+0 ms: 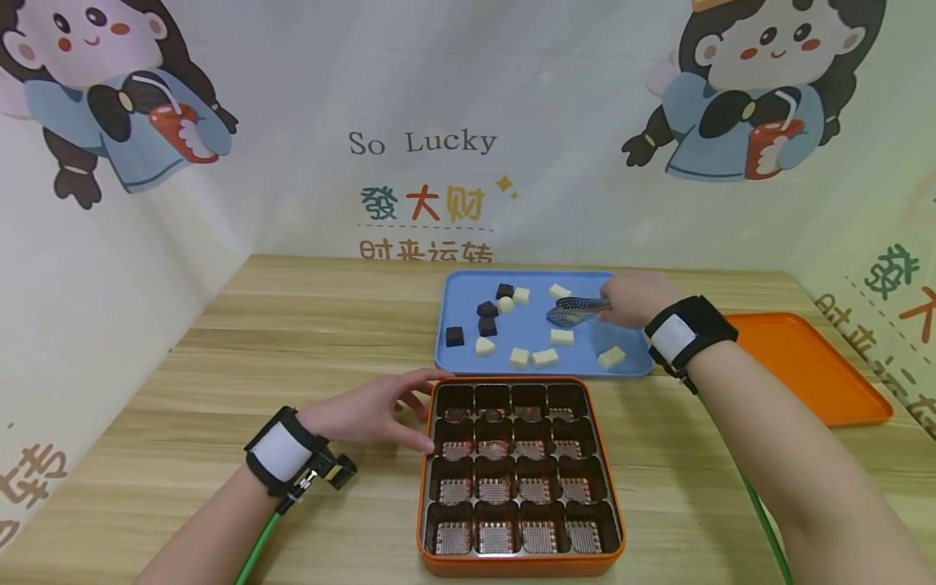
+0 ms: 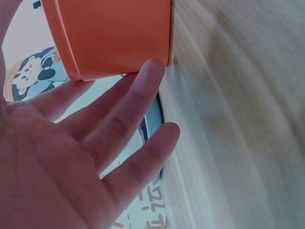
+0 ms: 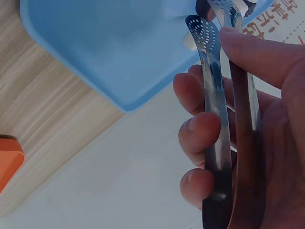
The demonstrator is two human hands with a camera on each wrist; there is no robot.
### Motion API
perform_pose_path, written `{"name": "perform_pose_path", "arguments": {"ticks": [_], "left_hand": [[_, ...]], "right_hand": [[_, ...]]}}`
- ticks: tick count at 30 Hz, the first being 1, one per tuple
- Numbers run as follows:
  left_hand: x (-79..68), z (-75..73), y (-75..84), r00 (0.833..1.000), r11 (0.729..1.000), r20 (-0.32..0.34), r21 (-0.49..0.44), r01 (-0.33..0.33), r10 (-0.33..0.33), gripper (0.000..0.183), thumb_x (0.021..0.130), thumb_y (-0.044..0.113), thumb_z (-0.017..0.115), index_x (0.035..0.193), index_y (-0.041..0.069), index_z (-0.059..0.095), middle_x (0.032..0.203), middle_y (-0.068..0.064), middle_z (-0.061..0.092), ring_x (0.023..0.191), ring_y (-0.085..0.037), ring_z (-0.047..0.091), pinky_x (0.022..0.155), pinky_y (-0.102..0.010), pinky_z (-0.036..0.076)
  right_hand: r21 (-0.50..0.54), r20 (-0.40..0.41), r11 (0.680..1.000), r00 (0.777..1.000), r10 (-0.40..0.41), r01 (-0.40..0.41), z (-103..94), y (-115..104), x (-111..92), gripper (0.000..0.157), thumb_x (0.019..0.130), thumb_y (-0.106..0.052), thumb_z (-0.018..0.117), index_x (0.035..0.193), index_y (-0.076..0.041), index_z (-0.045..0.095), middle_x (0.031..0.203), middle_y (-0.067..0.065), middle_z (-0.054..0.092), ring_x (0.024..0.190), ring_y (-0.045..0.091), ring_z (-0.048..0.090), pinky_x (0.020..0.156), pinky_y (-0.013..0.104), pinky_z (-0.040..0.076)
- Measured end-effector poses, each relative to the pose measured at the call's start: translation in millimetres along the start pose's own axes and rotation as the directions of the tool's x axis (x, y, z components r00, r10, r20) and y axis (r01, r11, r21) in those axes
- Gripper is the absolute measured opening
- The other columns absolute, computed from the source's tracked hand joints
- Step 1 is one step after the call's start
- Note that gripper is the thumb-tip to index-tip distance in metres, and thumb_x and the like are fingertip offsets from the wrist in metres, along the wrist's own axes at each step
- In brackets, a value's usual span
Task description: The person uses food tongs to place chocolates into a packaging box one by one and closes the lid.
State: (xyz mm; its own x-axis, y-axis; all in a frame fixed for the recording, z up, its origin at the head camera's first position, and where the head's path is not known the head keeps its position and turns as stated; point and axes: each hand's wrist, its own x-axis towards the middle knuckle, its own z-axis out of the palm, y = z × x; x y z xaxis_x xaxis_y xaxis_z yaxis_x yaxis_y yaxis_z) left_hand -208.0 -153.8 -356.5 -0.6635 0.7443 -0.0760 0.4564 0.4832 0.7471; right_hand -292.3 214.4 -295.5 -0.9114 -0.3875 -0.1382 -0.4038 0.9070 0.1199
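My right hand (image 1: 639,298) grips metal tongs (image 1: 576,305) with perforated tips over the blue tray (image 1: 468,291). The right wrist view shows the tong arms (image 3: 215,90) between thumb and curled fingers, tips apart. On the tray lie several white pieces (image 1: 561,337) and several dark chocolate pieces (image 1: 487,327). My left hand (image 1: 376,410), fingers spread, rests against the left side of an orange box (image 1: 521,566). Its dark divided insert (image 1: 494,497) has dark pieces in three back-row compartments. In the left wrist view, the fingertips (image 2: 153,71) lie along the box wall.
An orange tray (image 1: 819,366) lies at the right, behind my right forearm. The box stands directly in front of the blue tray on a wood-grain table (image 1: 292,325). A printed cloth (image 1: 570,211) hangs behind the table and along its sides. Green cables run from both wrist straps.
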Motion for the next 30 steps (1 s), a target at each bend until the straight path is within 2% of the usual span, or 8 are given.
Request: {"name": "perform_pose_path", "arguments": {"ticks": [6, 12, 14, 18, 21, 26, 30], "left_hand": [[-0.7, 0.4, 0.8, 1.000, 1.000, -0.006, 0.008, 0.012, -0.012, 0.083, 0.070, 0.045, 0.072, 0.140, 0.031, 0.029, 0.133, -0.001, 0.040, 0.102, -0.013, 0.051, 0.082, -0.035, 0.044], [-0.7, 1.0, 1.3, 1.000, 1.000, -0.004, 0.000, 0.022, -0.022, 0.084, 0.070, 0.045, 0.073, 0.140, 0.031, 0.029, 0.133, 0.000, 0.039, 0.102, -0.012, 0.050, 0.083, -0.034, 0.044], [-0.9, 0.5, 1.4, 1.000, 1.000, -0.003, 0.004, 0.018, -0.018, 0.084, 0.070, 0.045, 0.072, 0.140, 0.030, 0.029, 0.133, 0.000, 0.039, 0.102, -0.012, 0.050, 0.082, -0.035, 0.044], [-0.3, 0.7, 1.2, 1.000, 1.000, 0.002, 0.008, 0.001, -0.001, 0.083, 0.072, 0.044, 0.071, 0.140, 0.029, 0.028, 0.132, -0.003, 0.041, 0.102, -0.014, 0.051, 0.082, -0.035, 0.044], [0.1, 0.0, 1.2, 1.000, 1.000, 0.006, -0.001, -0.006, 0.006, 0.082, 0.073, 0.042, 0.071, 0.141, 0.027, 0.028, 0.132, -0.005, 0.041, 0.102, -0.014, 0.051, 0.081, -0.036, 0.044], [-0.3, -1.9, 1.6, 1.000, 1.000, 0.005, -0.003, -0.002, 0.002, 0.083, 0.073, 0.042, 0.072, 0.141, 0.025, 0.028, 0.130, -0.005, 0.042, 0.102, -0.015, 0.050, 0.082, -0.036, 0.043], [-1.9, -1.1, 0.3, 1.000, 1.000, 0.006, -0.002, 0.002, -0.002, 0.084, 0.072, 0.043, 0.071, 0.141, 0.025, 0.027, 0.132, -0.004, 0.041, 0.102, -0.014, 0.050, 0.083, -0.035, 0.043]], "right_hand": [[0.018, 0.010, 1.000, 1.000, -0.009, 0.008, 3.1, 0.0, -4.1, 0.027, 0.088, -0.026, 0.057, 0.098, -0.001, 0.058, 0.076, 0.005, 0.055, 0.065, 0.018, 0.052, 0.060, 0.034, 0.043], [0.096, -0.022, 0.995, 0.999, -0.032, 0.034, 4.5, 9.9, -11.8, 0.027, 0.090, -0.022, 0.054, 0.100, 0.003, 0.055, 0.078, 0.008, 0.056, 0.068, 0.021, 0.053, 0.062, 0.037, 0.043], [0.136, -0.046, 0.990, 0.998, -0.041, 0.047, 2.1, 13.2, -18.1, 0.029, 0.091, -0.021, 0.053, 0.105, 0.005, 0.053, 0.083, 0.012, 0.057, 0.071, 0.022, 0.054, 0.065, 0.038, 0.043], [0.172, -0.104, 0.983, 0.993, -0.048, 0.066, -5.9, 15.7, -40.9, 0.021, 0.091, -0.020, 0.052, 0.098, -0.001, 0.052, 0.076, 0.007, 0.053, 0.063, 0.020, 0.048, 0.057, 0.035, 0.038], [0.130, -0.162, 0.989, 0.985, -0.056, 0.078, -13.7, 10.8, -63.7, 0.018, 0.091, -0.023, 0.054, 0.093, -0.006, 0.051, 0.069, 0.001, 0.047, 0.055, 0.016, 0.040, 0.050, 0.031, 0.032], [-0.022, -0.263, 0.993, 0.957, -0.118, 0.117, -21.2, -4.6, -100.3, 0.024, 0.085, -0.028, 0.061, 0.094, -0.007, 0.054, 0.068, -0.003, 0.048, 0.049, 0.012, 0.035, 0.044, 0.028, 0.028], [-0.093, -0.280, 0.986, 0.946, -0.162, 0.142, -23.2, -19.3, -120.8, 0.026, 0.081, -0.031, 0.065, 0.094, -0.010, 0.054, 0.070, -0.005, 0.049, 0.046, 0.009, 0.033, 0.041, 0.027, 0.028]]}}
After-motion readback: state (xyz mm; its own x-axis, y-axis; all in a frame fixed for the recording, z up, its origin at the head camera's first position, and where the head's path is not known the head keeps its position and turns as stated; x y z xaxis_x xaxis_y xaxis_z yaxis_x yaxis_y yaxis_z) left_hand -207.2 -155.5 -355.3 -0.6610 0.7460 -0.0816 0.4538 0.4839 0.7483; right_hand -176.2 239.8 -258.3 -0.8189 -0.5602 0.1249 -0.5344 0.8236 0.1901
